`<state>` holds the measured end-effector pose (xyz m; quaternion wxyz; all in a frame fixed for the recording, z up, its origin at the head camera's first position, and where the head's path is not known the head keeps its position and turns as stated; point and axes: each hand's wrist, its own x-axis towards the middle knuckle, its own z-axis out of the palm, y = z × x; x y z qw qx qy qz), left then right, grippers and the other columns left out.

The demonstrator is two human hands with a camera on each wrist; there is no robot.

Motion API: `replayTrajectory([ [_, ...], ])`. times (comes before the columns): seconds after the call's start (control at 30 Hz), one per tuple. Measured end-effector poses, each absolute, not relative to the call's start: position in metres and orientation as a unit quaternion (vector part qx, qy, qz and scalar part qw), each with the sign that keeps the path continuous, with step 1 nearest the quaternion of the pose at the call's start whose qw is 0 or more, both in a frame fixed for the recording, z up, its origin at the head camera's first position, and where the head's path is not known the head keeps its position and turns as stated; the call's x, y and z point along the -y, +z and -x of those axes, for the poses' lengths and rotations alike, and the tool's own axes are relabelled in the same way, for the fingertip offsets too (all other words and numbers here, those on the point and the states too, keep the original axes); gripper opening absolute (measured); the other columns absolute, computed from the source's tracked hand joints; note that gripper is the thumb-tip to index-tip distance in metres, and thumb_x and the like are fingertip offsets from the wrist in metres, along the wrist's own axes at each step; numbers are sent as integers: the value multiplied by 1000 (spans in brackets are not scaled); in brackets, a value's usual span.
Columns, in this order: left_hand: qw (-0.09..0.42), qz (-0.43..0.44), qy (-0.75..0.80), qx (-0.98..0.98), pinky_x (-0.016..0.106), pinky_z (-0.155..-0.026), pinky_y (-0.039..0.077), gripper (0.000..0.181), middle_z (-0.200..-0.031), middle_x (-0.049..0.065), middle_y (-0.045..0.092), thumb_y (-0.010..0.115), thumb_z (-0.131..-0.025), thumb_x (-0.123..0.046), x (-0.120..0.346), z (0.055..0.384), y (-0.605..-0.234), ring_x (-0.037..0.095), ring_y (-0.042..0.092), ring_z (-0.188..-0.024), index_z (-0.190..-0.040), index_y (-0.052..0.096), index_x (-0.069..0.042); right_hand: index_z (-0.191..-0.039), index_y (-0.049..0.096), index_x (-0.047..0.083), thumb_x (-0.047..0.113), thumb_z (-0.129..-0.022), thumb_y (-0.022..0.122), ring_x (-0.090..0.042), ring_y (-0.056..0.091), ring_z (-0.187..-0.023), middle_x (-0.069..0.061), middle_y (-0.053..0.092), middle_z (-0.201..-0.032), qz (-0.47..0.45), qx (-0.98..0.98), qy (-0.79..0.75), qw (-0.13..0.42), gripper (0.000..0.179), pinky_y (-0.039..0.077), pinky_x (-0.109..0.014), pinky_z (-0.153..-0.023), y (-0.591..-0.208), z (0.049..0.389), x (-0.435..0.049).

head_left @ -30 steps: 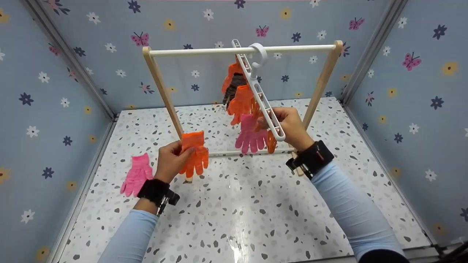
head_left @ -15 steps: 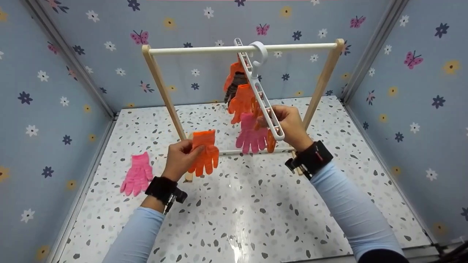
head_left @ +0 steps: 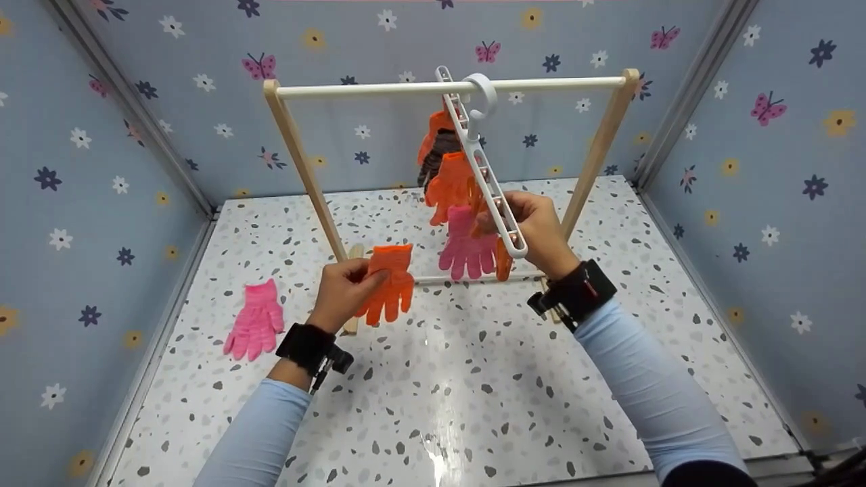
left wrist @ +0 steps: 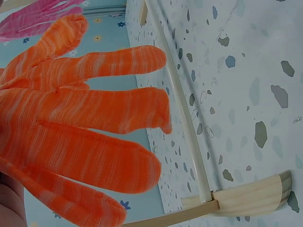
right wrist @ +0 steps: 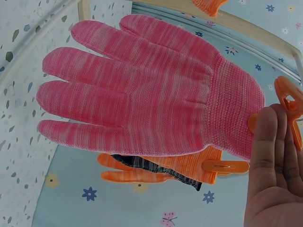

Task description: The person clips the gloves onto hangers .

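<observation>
In the head view my left hand (head_left: 345, 292) pinches an orange knit glove (head_left: 392, 281) by its cuff side, thumb in front, fingers of the glove hanging down. That glove (left wrist: 94, 109) fills much of the left wrist view. My right hand (head_left: 538, 220) is at the near end of a white hanger (head_left: 484, 166), its fingers around an orange clothespin at a pink glove's cuff. The pink glove (right wrist: 142, 90) hangs from the hanger. Another orange clothespin (head_left: 503, 260) dangles at the hanger's end. Further back hang orange gloves (head_left: 450, 182) and a dark striped glove (head_left: 443, 143).
The hanger hooks over the white rail (head_left: 372, 89) of a wooden-sided rack (head_left: 301, 169). A second pink glove (head_left: 256, 321) lies at left on the speckled white tabletop (head_left: 419, 392). Flower-patterned panels (head_left: 169, 101) enclose the back and sides.
My left hand has moved right with the orange glove, closer to the hanger. The right hand stays in about the same place at the hanger's near end.
</observation>
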<state>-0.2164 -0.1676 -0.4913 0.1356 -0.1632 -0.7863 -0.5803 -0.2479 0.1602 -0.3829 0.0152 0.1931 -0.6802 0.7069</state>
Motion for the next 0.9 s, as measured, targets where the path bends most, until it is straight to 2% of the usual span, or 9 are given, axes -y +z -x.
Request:
replayTrajectory([
  [0.2, 129, 163, -591, 780, 16, -61, 50, 12, -82, 16, 75, 85, -93, -2, 163, 217, -489, 7, 58, -66, -102, 83, 5, -110, 73, -14, -10, -94, 76, -15, 81, -78, -2, 81, -85, -206, 678, 706, 16, 16, 67, -32, -79, -382, 248, -160],
  [0.27, 131, 171, -587, 780, 16, -60, 48, 12, -81, 16, 74, 84, -93, -2, 161, 218, -488, 7, 56, -65, -103, 84, 4, -109, 73, -14, -10, -94, 76, -15, 81, -78, -2, 81, -85, -209, 679, 703, 19, 16, 67, -31, -78, -382, 248, -160],
  [0.47, 137, 186, -578, 783, 19, -58, 40, 9, -73, 9, 66, 85, -93, -5, 154, 218, -484, 7, 49, -63, -100, 85, 1, -112, 69, -21, -10, -94, 76, -14, 81, -78, 0, 81, -85, -222, 683, 696, 23, 23, 67, -31, -79, -382, 248, -160],
  [0.63, 129, 178, -587, 780, 18, -60, 45, 11, -78, 8, 71, 85, -93, -4, 147, 216, -479, 8, 54, -66, -102, 83, 3, -112, 68, -22, -9, -95, 76, -14, 80, -78, 0, 81, -85, -224, 685, 693, 25, 23, 67, -30, -79, -382, 247, -160],
  [0.8, 119, 187, -593, 774, 18, -61, 45, 9, -77, 7, 69, 84, -94, -4, 139, 215, -474, 8, 54, -67, -99, 82, 4, -112, 69, -20, -10, -94, 76, -15, 81, -78, -1, 81, -85, -223, 681, 697, 23, 22, 67, -31, -79, -382, 247, -160],
  [0.9, 120, 194, -592, 773, 17, -64, 49, 8, -80, 11, 74, 84, -94, -3, 136, 215, -472, 6, 59, -69, -98, 82, 4, -111, 70, -19, -10, -94, 76, -15, 81, -78, -2, 81, -85, -223, 676, 702, 19, 20, 67, -31, -79, -383, 247, -159],
])
